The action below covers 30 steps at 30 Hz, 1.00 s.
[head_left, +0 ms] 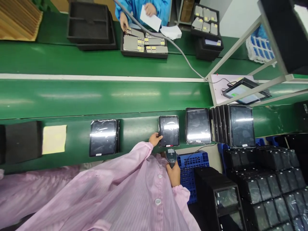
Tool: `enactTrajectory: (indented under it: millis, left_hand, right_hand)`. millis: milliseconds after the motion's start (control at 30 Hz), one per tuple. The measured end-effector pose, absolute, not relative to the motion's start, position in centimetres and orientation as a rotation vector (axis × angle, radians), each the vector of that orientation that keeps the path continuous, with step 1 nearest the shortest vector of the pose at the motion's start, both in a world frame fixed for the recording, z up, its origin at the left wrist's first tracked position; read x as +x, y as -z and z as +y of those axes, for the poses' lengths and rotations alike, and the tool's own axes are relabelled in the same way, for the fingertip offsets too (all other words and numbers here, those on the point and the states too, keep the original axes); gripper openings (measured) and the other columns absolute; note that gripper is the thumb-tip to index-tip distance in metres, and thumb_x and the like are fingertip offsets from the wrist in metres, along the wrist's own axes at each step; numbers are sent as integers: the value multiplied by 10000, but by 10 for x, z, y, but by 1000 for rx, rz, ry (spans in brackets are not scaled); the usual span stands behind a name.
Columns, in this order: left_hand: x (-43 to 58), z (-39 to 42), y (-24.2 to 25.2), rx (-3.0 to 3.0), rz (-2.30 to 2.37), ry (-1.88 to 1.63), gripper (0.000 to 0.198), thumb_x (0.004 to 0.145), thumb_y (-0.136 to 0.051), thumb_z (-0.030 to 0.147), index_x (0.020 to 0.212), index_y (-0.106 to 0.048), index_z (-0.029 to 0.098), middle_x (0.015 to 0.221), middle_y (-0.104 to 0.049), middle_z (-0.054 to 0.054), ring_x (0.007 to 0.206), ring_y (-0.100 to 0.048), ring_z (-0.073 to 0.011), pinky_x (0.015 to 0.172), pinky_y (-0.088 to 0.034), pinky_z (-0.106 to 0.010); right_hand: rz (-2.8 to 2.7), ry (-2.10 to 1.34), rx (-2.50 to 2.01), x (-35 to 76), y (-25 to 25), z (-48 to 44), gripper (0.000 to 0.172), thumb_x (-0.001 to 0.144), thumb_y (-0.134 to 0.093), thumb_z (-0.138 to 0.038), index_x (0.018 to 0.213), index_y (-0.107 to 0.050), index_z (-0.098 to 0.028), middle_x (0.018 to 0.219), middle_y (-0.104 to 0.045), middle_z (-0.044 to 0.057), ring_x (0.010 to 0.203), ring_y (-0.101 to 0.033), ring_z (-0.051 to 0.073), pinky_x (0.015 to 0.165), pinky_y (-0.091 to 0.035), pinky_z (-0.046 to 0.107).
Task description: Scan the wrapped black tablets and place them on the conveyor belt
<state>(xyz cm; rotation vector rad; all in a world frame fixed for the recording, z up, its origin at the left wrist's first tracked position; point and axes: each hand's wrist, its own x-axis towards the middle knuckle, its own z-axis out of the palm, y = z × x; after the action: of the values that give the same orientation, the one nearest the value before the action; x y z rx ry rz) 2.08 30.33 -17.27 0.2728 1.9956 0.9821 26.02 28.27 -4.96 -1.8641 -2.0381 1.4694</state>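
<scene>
A tablet [169, 130] with a dark, shiny screen lies on the green bench in front of me. My left hand [156, 139] holds its lower left edge, thumb on top; the other fingers are partly hidden. Close to my body, my right hand [173, 173] is wrapped round the handle of a barcode scanner [171, 156]. The scanner's head is just below the tablet's bottom edge, where a red light falls beside a small white label [168, 146]. To the right are a film-wrapped tablet stack [198, 125] and a leaning row of tablets [242, 125].
Another tablet stack [103, 138], a yellow sheet [54, 139] and black foam [23, 141] lie leftward. Opposite, a person in blue handles paper [150, 20] by a parts tray [144, 55]. A metal frame [237, 51], blue pallet [193, 160] and stacked black trays [267, 179] stand right.
</scene>
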Motion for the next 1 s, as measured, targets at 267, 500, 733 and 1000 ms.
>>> enactTrajectory:
  millis: [267, 500, 733, 1000]
  left_hand:
    - [16, 323, 171, 166, 2034, -1021, 425, 672, -901, 380, 948, -649, 177, 1003, -777, -107, 943, -732, -256, 843, -542, -338]
    - [10, 335, 159, 18, 1905, -1045, 369, 558, -937, 377, 713, -663, 185, 765, -748, -81, 792, -715, -262, 705, -514, -333]
    - [20, 340, 123, -94, 1725, -1173, 509, 425, -975, 405, 759, -653, 195, 735, -725, -30, 720, -687, -207, 630, -492, -286]
    - [7, 327, 73, -92, 1500, -1456, 537, 563, -909, 482, 950, -640, 226, 804, -744, -8, 709, -714, -198, 628, -555, -300]
  right_hand:
    - [-2029, -1458, -1840, 261, 53, 281, 432, 825, -557, -403, 1157, -659, -146, 996, -778, 153, 946, -729, 321, 840, -515, 372]
    - [-1966, -1515, -1796, 267, 40, 281, 378, 842, -582, -374, 1149, -659, -167, 988, -783, 115, 904, -721, 281, 820, -510, 345]
    - [-1868, -1515, -1795, 283, 36, 280, 328, 863, -614, -364, 1121, -669, -168, 999, -789, 109, 942, -727, 283, 878, -522, 348]
    - [-1707, -1599, -1716, 301, 13, 279, 342, 887, -618, -353, 1174, -697, -184, 1107, -785, 91, 1001, -731, 267, 916, -533, 349]
